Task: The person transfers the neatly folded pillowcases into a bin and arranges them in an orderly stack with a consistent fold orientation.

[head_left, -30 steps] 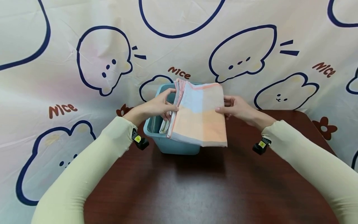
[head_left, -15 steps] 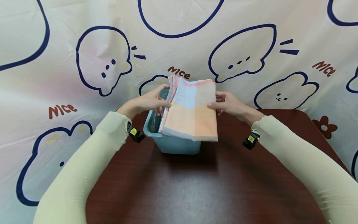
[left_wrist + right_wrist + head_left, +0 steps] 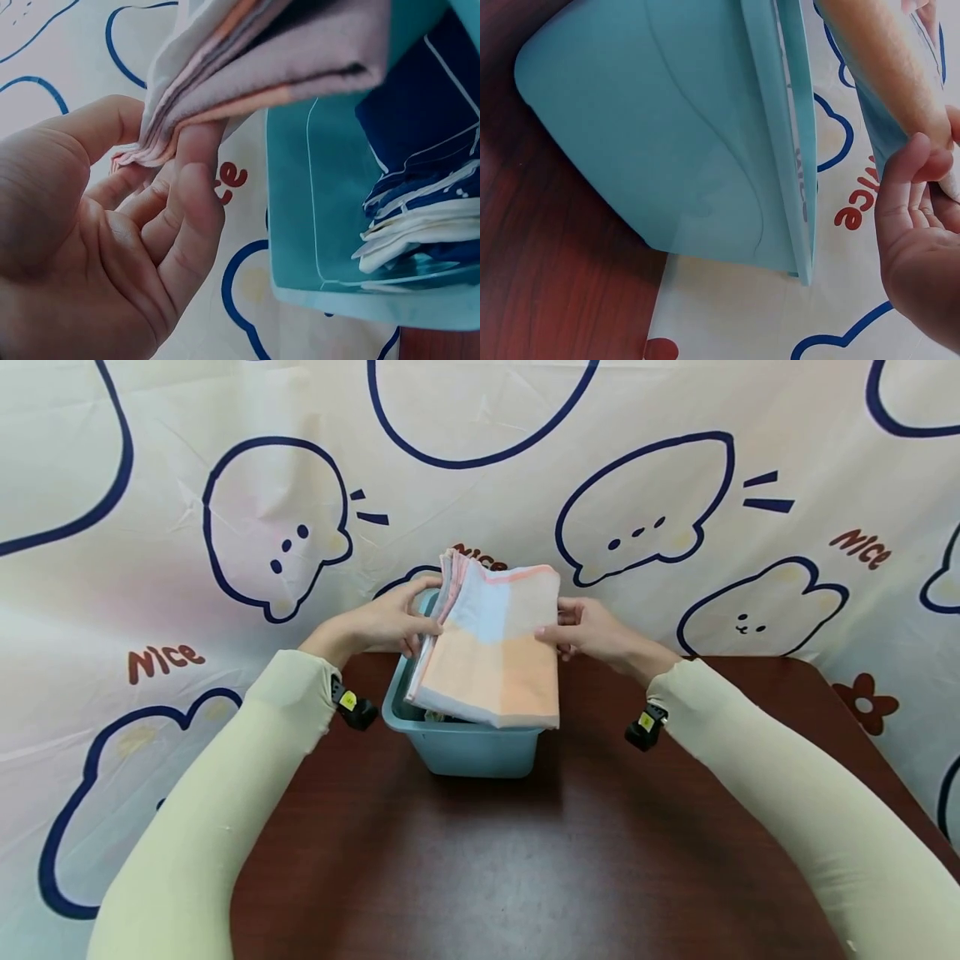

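A folded checked cloth [image 3: 487, 652] in peach, pale blue and grey is held up over a light blue plastic bin [image 3: 472, 752]. My left hand [image 3: 386, 622] pinches its left edge between thumb and fingers; the layered folds [image 3: 247, 90] show in the left wrist view. At the opposite edge my right hand [image 3: 588, 631] grips the cloth, thumb on the front face and fingers behind. The cloth overlaps most of the bin's opening in the head view. Inside the bin, the left wrist view shows dark blue folded fabric [image 3: 420, 120] and a white-edged stack [image 3: 420, 229].
The bin stands on a dark reddish-brown table [image 3: 525, 860], near its back. Behind hangs a pale curtain [image 3: 465, 410] with navy cartoon outlines and red lettering. Each wrist bears a small black camera, one at the left cuff [image 3: 354, 708], one at the right [image 3: 647, 727].
Both hands have carried the cloth leftward and slightly up, from partly right of the bin to above it. The grip of both hands looks the same.
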Tool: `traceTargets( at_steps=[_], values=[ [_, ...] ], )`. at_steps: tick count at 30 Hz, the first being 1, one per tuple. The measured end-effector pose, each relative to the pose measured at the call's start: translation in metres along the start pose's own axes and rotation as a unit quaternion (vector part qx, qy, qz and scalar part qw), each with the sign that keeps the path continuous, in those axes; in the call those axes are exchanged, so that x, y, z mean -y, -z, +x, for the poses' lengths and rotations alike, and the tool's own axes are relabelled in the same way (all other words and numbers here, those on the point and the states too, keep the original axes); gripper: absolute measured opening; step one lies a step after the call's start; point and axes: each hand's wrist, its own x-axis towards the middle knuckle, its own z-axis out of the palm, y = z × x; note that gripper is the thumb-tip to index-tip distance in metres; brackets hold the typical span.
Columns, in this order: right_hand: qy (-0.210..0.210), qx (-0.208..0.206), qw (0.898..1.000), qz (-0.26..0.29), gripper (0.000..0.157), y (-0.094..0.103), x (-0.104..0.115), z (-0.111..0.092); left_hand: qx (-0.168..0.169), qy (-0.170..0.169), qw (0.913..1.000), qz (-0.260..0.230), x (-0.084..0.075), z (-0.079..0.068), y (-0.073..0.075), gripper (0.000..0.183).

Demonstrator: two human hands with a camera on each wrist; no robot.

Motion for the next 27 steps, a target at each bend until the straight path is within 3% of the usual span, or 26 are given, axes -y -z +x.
traceTargets(
  at_steps=[17, 27],
  values=[
    [-0.012, -0.012, 1.000, 0.007, 0.049, -0.014, 0.010, 0.014, -0.020, 0.031, 0.9985, 0.041, -0.003, 0.000, 0.018, 0.077],
    [-0.020, -0.007, 1.000, 0.003, 0.041, -0.016, 0.006, 0.021, -0.026, 0.039, 0.9973, 0.057, 0.003, 0.005, 0.016, 0.077]
  ],
)
